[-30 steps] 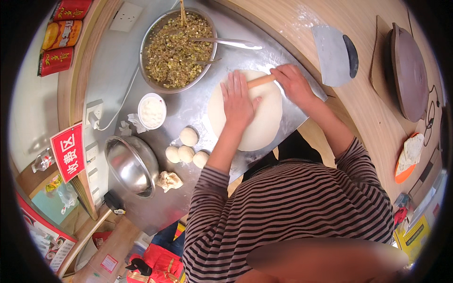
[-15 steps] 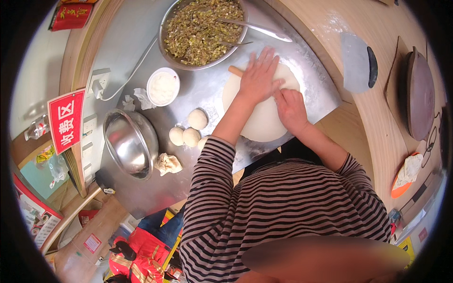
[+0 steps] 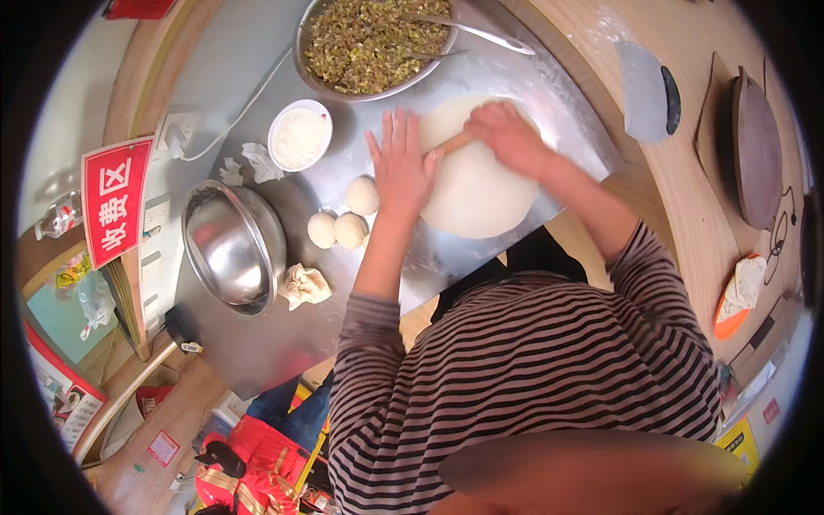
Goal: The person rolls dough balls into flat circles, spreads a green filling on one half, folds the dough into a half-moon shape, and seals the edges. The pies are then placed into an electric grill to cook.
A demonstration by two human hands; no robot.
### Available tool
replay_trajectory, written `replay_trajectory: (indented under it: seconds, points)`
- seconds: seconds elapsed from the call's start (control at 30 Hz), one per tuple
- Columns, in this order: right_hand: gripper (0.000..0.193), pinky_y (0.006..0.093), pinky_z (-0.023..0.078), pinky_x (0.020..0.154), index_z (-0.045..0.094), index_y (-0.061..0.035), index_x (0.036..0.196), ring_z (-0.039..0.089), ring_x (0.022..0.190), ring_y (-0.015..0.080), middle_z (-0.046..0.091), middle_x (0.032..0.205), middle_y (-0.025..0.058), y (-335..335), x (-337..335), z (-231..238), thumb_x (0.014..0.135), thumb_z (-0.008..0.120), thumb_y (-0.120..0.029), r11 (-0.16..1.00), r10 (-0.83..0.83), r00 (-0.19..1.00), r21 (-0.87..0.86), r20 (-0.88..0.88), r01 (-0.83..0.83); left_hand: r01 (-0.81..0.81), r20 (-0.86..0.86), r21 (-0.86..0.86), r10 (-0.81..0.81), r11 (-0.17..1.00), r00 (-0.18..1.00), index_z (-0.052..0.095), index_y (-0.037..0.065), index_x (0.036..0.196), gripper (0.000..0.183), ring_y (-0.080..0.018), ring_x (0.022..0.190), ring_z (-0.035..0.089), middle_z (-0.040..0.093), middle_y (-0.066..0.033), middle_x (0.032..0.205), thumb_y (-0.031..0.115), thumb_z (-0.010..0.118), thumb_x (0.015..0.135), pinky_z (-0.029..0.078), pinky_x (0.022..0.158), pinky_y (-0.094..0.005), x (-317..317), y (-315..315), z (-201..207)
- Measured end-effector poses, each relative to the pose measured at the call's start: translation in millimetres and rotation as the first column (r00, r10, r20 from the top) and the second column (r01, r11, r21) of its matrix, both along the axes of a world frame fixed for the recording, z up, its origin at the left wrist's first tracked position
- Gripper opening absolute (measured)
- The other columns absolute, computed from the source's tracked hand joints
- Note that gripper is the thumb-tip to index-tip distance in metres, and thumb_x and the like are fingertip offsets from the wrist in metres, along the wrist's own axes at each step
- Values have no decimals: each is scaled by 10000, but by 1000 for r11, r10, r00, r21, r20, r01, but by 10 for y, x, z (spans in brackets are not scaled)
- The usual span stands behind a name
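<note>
A wide round sheet of dough (image 3: 481, 202) lies on the floured metal tabletop in front of me. A thin wooden rolling pin (image 3: 452, 144) rests aslant across its upper part. My left hand (image 3: 402, 163) is over the pin's left end, fingers stretched out and spread, the palm hiding that end. My right hand (image 3: 508, 137) is curled over the pin's other end, its fingers partly hidden and slightly blurred. Several dough balls (image 3: 361, 196) sit just left of my left forearm, which partly covers the group.
A large metal bowl of chopped filling (image 3: 369, 47) with a long-handled spoon (image 3: 489, 36) stands at the back. To the left are a white bowl of flour (image 3: 300, 136), an empty steel bowl (image 3: 227, 249) and a crumpled cloth (image 3: 303, 286). A dough scraper (image 3: 645, 93) lies on the right wooden counter.
My left hand has moved left off the dough's middle to the pin's left end. My right hand has moved up to its right end. The pin shows more, tilted up to the right.
</note>
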State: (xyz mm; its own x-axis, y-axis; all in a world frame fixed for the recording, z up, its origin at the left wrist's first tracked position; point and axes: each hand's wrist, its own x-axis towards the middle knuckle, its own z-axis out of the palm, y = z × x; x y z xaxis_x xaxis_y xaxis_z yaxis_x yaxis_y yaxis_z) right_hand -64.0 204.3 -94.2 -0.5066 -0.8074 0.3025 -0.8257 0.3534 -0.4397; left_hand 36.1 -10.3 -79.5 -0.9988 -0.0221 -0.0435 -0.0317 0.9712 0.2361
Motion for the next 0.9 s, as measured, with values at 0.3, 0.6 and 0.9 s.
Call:
replay_trajectory:
  seconds: [0.3, 0.6, 0.9]
  points:
    - [311, 400, 460, 933, 662, -37, 1145, 570, 1061, 298, 622, 1085, 97, 816, 196, 7, 846, 615, -105, 997, 55, 994, 49, 93, -59, 23, 96, 171, -40, 985, 995, 290, -89, 1510, 1091, -392, 1520, 181, 259, -244, 1611, 614, 695, 779, 85, 1210, -616, 575, 1113, -153]
    - [432, 402, 460, 935, 639, -34, 1244, 562, 1054, 314, 604, 1135, 112, 1387, 976, -6, 813, 625, -43, 974, -206, 968, 121, 144, 190, 206, 240, 396, -317, 895, 917, 287, -29, 1533, 965, -400, 1510, 209, 263, -216, 1616, 371, 759, 793, 122, 1215, -603, 906, 949, 35]
    - [381, 407, 473, 889, 645, -22, 1215, 569, 996, 317, 599, 1065, 114, 1370, 1015, -75, 836, 608, -31, 841, -537, 843, 51, -25, 538, 305, -9, 83, -305, 949, 952, 354, 0, 1520, 724, -376, 1513, 207, 304, -184, 1608, 289, 611, 908, 65, 1206, -630, -123, 1067, -228]
